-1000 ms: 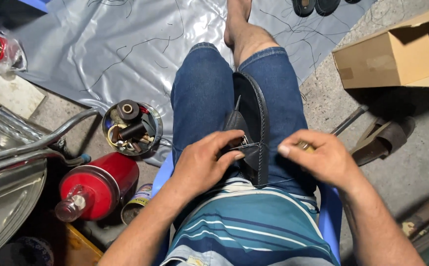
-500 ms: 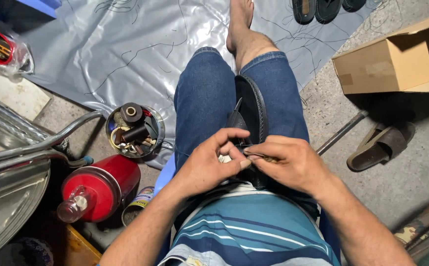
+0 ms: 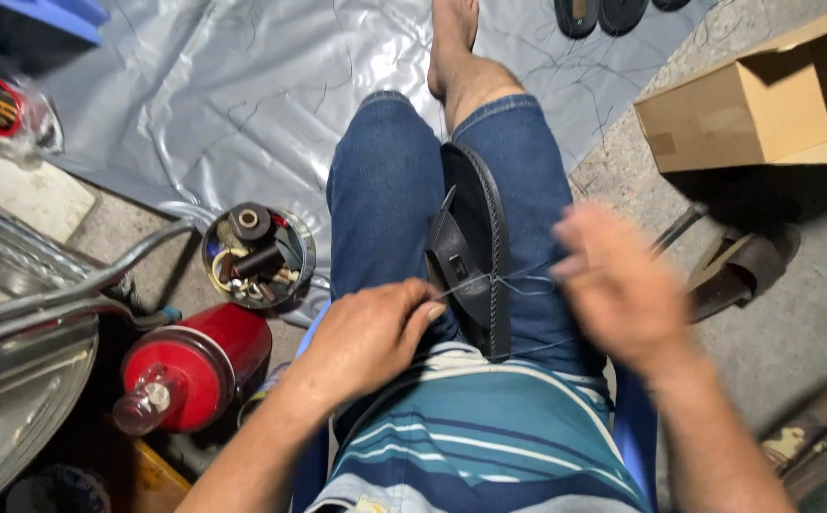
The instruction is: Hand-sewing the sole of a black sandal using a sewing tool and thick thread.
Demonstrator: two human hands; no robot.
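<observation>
**Stitching a sandal on the lap**

A black leather sandal with a stitched rim point(image 3: 475, 252) lay sole-up between the person's thighs in blue denim shorts point(image 3: 380, 204), its heel end near the striped shirt point(image 3: 470, 442). The left hand point(image 3: 371, 337) rested on the left thigh, fingers curled, pinching a thin pale thread point(image 3: 489, 280) that ran taut across the sandal. The right hand point(image 3: 618, 285) was blurred above the right thigh; fingers looked half-closed on the thread's other end, though that grip could not be told for sure. On the floor to the left stood a round tin of small parts point(image 3: 257, 256) and a red cylinder point(image 3: 195, 366); a cardboard box point(image 3: 732, 114) sat to the right.
</observation>
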